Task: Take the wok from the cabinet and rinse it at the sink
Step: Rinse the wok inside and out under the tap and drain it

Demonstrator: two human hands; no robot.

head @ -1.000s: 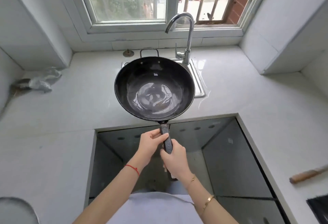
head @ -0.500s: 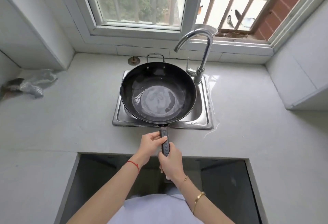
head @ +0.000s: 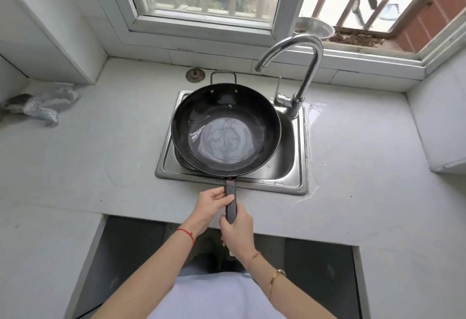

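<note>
The black wok (head: 225, 129) is over the steel sink (head: 290, 164), covering most of the basin, with its small loop handle toward the window. Its long dark handle (head: 230, 202) points back at me across the counter edge. My left hand (head: 210, 205) grips the handle near the wok, and my right hand (head: 237, 233) holds the handle's end just behind it. The chrome faucet (head: 300, 73) curves up at the sink's back right, its spout above the wok's far right rim. No water is running.
White counter (head: 100, 147) surrounds the sink. A crumpled cloth (head: 40, 106) lies at the far left, a sink strainer (head: 194, 75) by the window sill. Below me is an open stove cutout (head: 322, 273). White wall cabinets stand at both sides.
Both hands carried the wok forward from above the cutout to over the sink and lowered it toward the basin. My view moved closer to the window.
</note>
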